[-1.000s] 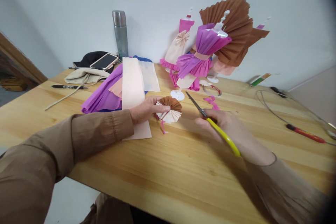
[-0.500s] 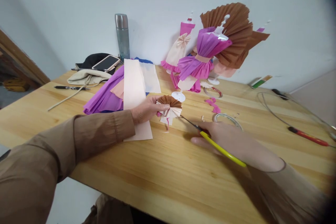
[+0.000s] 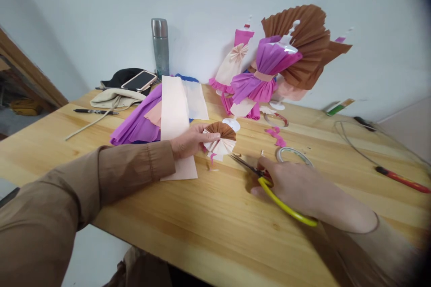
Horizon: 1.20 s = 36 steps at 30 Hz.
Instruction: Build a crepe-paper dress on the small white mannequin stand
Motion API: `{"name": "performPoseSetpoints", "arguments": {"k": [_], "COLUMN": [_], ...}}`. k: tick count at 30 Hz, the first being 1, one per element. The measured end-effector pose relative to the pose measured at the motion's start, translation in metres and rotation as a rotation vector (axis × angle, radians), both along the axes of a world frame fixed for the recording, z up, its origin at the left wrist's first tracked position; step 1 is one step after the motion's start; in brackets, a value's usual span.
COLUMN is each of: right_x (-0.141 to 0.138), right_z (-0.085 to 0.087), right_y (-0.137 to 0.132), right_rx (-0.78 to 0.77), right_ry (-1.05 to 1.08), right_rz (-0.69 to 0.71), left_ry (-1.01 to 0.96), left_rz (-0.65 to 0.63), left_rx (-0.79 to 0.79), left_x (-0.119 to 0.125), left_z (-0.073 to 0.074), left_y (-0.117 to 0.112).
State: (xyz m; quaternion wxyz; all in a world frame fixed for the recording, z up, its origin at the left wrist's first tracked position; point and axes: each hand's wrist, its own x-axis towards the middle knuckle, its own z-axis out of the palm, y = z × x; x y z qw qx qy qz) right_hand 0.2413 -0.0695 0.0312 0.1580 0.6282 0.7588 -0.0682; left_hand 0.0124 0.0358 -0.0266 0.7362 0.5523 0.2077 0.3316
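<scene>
Between thumb and fingers, my left hand (image 3: 190, 141) pinches a small pleated paper rosette (image 3: 226, 145), half brown and half cream. My right hand (image 3: 289, 184) is wrapped around the yellow handles of a pair of scissors (image 3: 247, 164), whose blades point at the rosette from a short distance. Under my left wrist lies a long cream paper strip (image 3: 175, 112). Just below the rosette are a small pale scrap and a thin pink scrap (image 3: 213, 158). A roll of tape (image 3: 294, 156) lies on the wooden table (image 3: 215, 228) beyond my right hand.
Dress forms in purple, pink and brown pleated paper (image 3: 266, 67) stand by the wall. At the left are a steel flask (image 3: 160, 47), a phone (image 3: 139, 80), a pen (image 3: 96, 111) and purple paper (image 3: 139, 121). A red-handled tool (image 3: 400, 179) lies at the right.
The scissors have drawn back slightly from the rosette, and their handles show more widely spread. The rosette is turned more toward me, showing a rounder face. The camera view has shifted slightly.
</scene>
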Motion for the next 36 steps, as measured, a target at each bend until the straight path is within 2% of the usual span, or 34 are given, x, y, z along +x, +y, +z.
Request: {"name": "performPoseSetpoints", "arguments": {"k": [2,6,9,11,12,14,17,22,25,30,32,36], "right_x": [0.003,0.015,0.012,0.000,-0.007,-0.023,-0.039,-0.039,-0.029,-0.025,-0.027,-0.030], "right_z": [-0.001,-0.004,-0.007,-0.008,-0.008,-0.008,-0.008,-0.008,-0.003,-0.004,-0.009,-0.009], "right_y": [-0.002,-0.002,0.002,0.006,0.008,0.012,0.020,0.035,0.036,0.032,0.032,0.035], "right_rx": [0.011,0.029,0.275,0.447,0.472,0.468,0.479,0.367,0.329,0.094,0.109,0.253], "right_ry": [-0.013,0.140,0.267,0.490,0.649,0.885,1.038,1.273,1.265,1.166,1.208,1.321], "right_rz": [0.007,0.066,-0.031,-0.080,-0.064,-0.037,-0.060,-0.198,-0.201,-0.158,-0.197,-0.238], "left_ry": [0.001,0.032,0.039,0.044,0.050,0.071,0.124,0.190,0.177,0.143,0.137,0.159], "left_rz": [0.012,0.000,-0.029,-0.054,-0.063,-0.087,-0.171,-0.222,-0.198,-0.191,-0.186,-0.183], "left_rx": [0.006,0.018,0.041,0.063,0.075,0.095,0.110,0.129,0.114,0.123,0.134,0.139], "left_x": [0.000,0.001,0.002,0.002,0.002,0.002,0.001,0.000,0.000,0.001,0.001,0.001], "left_z": [0.000,0.002,0.002,0.002,0.002,0.001,0.004,0.010,0.008,0.002,0.002,0.007], "left_y": [0.000,-0.001,-0.003,-0.005,-0.006,-0.007,-0.011,-0.015,-0.014,-0.011,-0.011,-0.013]}}
